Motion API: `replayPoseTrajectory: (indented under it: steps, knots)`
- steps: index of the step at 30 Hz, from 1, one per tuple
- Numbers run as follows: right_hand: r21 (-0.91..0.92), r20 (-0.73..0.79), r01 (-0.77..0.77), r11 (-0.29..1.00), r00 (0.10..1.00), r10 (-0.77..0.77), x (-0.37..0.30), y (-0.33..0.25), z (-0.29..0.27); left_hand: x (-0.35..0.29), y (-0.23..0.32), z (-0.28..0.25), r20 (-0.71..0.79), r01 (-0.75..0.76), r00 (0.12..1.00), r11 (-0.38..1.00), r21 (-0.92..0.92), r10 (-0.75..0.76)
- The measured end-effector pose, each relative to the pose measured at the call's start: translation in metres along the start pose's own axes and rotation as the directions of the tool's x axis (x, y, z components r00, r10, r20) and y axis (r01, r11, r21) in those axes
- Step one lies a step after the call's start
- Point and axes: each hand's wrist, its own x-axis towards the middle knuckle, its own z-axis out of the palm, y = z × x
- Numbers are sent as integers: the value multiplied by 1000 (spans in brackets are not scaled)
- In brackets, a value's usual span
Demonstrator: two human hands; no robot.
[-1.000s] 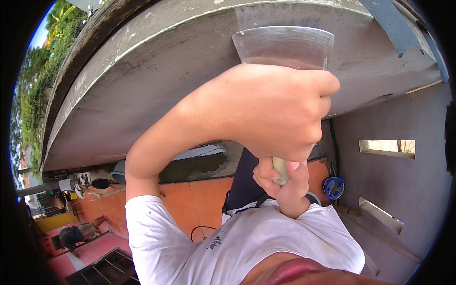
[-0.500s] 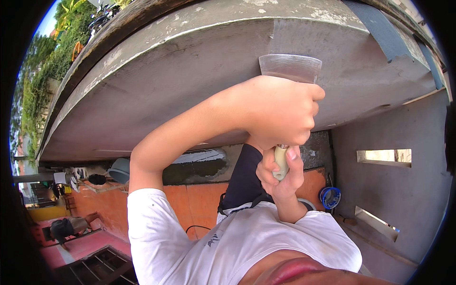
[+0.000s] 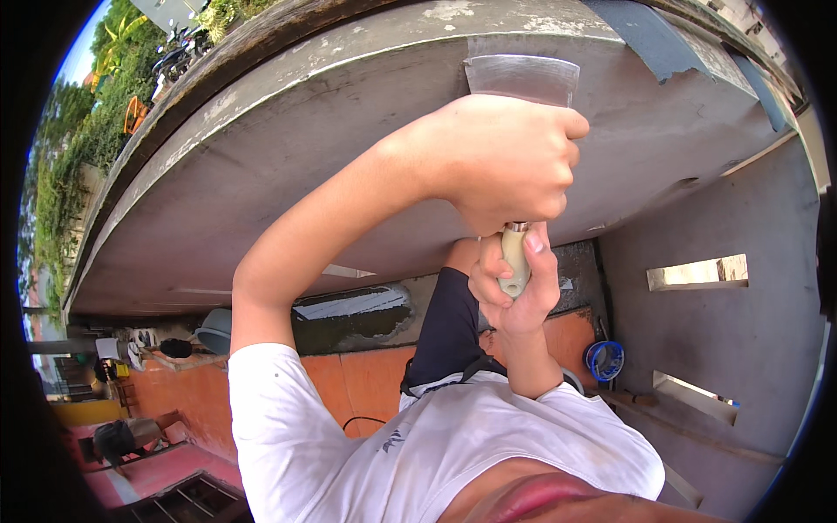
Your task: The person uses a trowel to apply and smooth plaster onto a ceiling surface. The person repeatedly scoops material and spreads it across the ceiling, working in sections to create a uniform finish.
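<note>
A broad putty knife lies with its metal blade against the grey plastered surface, close to that surface's pale far edge. Closed around the lower blade and neck is my left hand, its fist hiding that part of the tool. Just below, my right hand grips the cream handle between thumb and fingers. A smoother, slightly lighter patch of the surface starts at a straight line by the blade's left corner. Whether the blade's edge is pressed flat cannot be seen.
A dark, torn-ended strip hangs over the surface's far edge, right of the blade. Along the right stands a grey wall with slot openings. A blue-rimmed bucket sits below. Another person bends over at lower left, and a grey-blue tub stands nearer.
Both hands and the putty knife have slid up the picture, toward the surface's far edge. The view has shifted slightly. The grip of both hands looks the same.
</note>
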Motion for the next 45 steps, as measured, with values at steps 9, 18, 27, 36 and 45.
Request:
replayPoseTrajectory:
  steps: [9, 18, 27, 36, 45]
  knots:
    - [-58, -28, -12, 998, 1000, 11, -4, -8, 10, -3, 1, -3, -46, -17, 999, 998, -60, 15]
    - [-59, -34, 15, 998, 999, -17, -5, 0, 0, -2, 4, 6, -108, -26, 994, 998, -52, 20]
    - [-77, -16, 36, 996, 999, -37, 1, -8, 9, -4, -1, 2, -207, -37, 978, 999, -22, 32]
    - [-134, -89, 46, 990, 994, -58, -4, -1, 3, -4, -1, 11, -193, -53, 980, 999, 14, 54]
    - [-73, -15, 28, 997, 999, -29, 1, -13, 4, -1, -4, 1, -201, -21, 979, 1000, -10, 19]
